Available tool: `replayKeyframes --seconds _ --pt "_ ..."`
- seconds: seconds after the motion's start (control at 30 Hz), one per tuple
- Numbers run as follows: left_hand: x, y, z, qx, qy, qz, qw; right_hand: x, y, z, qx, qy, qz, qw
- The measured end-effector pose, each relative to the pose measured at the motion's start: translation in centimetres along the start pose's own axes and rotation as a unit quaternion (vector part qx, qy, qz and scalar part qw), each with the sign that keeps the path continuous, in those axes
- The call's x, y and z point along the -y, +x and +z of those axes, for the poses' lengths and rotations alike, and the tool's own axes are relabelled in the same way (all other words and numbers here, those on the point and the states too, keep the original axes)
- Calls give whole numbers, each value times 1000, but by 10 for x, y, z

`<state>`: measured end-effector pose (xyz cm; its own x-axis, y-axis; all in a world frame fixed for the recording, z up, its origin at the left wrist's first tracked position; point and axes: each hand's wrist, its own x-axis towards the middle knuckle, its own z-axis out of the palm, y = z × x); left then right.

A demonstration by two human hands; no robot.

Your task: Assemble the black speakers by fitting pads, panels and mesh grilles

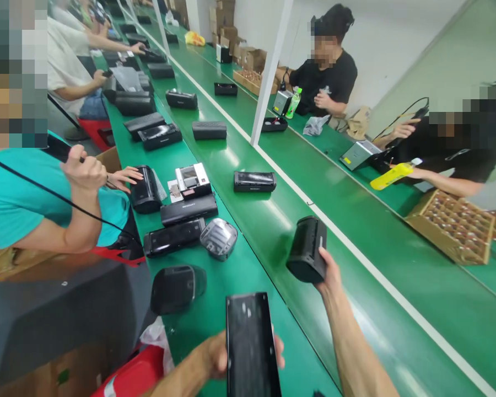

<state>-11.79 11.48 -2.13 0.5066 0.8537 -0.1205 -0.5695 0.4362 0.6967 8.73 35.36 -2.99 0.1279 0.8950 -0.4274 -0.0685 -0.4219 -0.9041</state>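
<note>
My left hand (216,354) is wrapped round a long black speaker housing (250,344) with a glossy face and screw holes along its rim. It is tilted up at the bottom middle, and its lower end runs out of view. Further right, my right hand (331,271) grips another black speaker housing (306,251) by its right side, over the green conveyor belt. Left of my hands, a dark rounded housing (177,289) stands on the green bench (209,300). Behind it are a glossy, clear-faced part (219,239) and a long black housing (173,237).
A co-worker in a teal shirt (33,204) sits at left, one hand on a housing (145,188). More housings line the belt (240,151). A white post (273,71) rises beyond. Two people in black work across, near a yellow bottle (394,175) and a divided carton (454,226).
</note>
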Motion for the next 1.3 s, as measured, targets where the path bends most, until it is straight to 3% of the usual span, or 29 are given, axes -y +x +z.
replayKeyframes --seconds 0.1,0.2,0.27,0.33,0.43,0.6,0.73,0.97,1.3 --pt "8 11 -4 79 -162 -61 982 8 -82 -75 -5 25 24 999" --pt "14 33 -1 76 -202 -79 973 31 -175 -122 -14 -32 43 998" --pt "20 44 7 98 -208 -103 968 49 -231 -131 -24 -107 56 992" --pt "25 50 19 116 -214 -109 964 64 -276 -127 -39 -167 33 985" --pt "35 50 39 115 -239 -87 960 67 -313 -112 -64 -245 -32 967" --pt "48 43 64 107 -231 -99 962 37 -318 -115 -47 -393 -117 911" --pt "52 42 76 99 -216 -103 966 19 -316 -117 -25 -442 -165 881" --pt "59 47 82 93 -182 -84 975 20 -323 -97 -27 -456 -160 875" --pt "70 52 77 72 -163 -104 979 -2 -302 -126 -4 -472 -105 875"
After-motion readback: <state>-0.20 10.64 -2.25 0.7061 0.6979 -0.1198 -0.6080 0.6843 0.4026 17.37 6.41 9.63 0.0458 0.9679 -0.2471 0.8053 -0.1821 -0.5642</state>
